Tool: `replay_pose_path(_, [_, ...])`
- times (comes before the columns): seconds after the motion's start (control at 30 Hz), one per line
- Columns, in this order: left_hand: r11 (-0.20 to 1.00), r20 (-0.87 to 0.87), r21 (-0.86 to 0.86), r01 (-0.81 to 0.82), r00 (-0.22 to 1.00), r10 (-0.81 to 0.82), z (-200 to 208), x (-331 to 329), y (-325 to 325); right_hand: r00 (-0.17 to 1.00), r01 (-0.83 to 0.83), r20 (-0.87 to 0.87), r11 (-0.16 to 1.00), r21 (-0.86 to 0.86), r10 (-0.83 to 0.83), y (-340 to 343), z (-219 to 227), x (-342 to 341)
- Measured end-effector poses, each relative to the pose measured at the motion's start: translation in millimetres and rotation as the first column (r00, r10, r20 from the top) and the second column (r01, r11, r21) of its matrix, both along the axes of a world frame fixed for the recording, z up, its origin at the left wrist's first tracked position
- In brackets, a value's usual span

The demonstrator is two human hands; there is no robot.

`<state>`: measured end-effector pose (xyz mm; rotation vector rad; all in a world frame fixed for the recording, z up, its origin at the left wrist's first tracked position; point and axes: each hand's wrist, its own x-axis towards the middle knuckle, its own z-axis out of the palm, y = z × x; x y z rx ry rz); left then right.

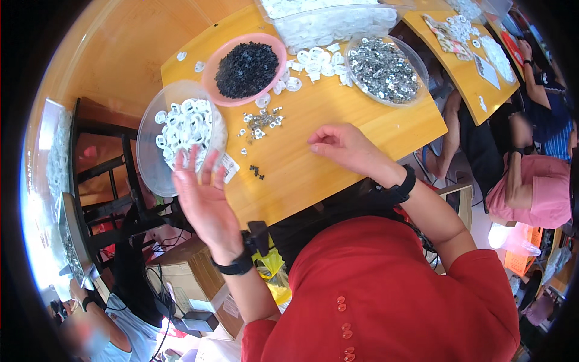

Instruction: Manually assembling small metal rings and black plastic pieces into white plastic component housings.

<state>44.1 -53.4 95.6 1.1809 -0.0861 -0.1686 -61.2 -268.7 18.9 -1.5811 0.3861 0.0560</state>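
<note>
My left hand (206,202) is palm up with its fingers spread, at the near edge of a clear plastic bowl (149,166) of white round plastic parts (187,128). Over the wooden table (289,187), my right hand (345,146) has its fingers curled and thumb tip near the index finger; whatever is between them is too small or hidden. Between the hands lie a loose pile of small metal pieces (260,123) and a few tiny black pieces (257,172). Farther back stands a pink bowl (209,72) of small black parts (247,69).
A clear bowl (424,75) of metal pieces (386,69) stands at the far right, beside scattered white parts (319,63). Behind is a clear bin of white parts (335,27). Other people sit at right and lower left. A cardboard box (190,277) is below, left.
</note>
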Motion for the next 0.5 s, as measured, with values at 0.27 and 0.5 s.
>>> replay_pose_path(0.27, [0.98, -0.124, 0.19, 0.054, 0.992, -0.03, -78, -45, 14, 0.941, 0.163, 0.321, 0.684, -0.711, 0.11, -14, 11, 54])
replay_pose_path(0.5, [0.954, 0.067, 0.301, 0.003, 0.997, -0.024, -104, -49, 18, 0.948, 0.081, 0.245, 0.59, -0.804, 0.203, 0, 8, 90])
